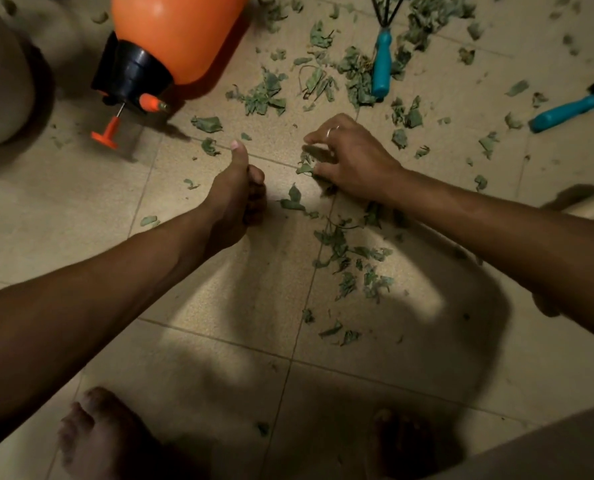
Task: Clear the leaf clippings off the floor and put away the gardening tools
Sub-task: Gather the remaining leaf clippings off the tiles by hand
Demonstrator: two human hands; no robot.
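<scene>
The right hand [352,157] sits low on the tiled floor [219,341], thumb and fingers pinching a tuft of leaf clippings [305,168] to lift it from the scatter. The left hand [238,195] is curled into a fist, thumb out, perhaps hoarding gathered bits; its inside is hidden. The hand rake [382,64], blue-handled tool [565,110] and orange sprayer [178,36] lie beyond, likely saved for last
</scene>
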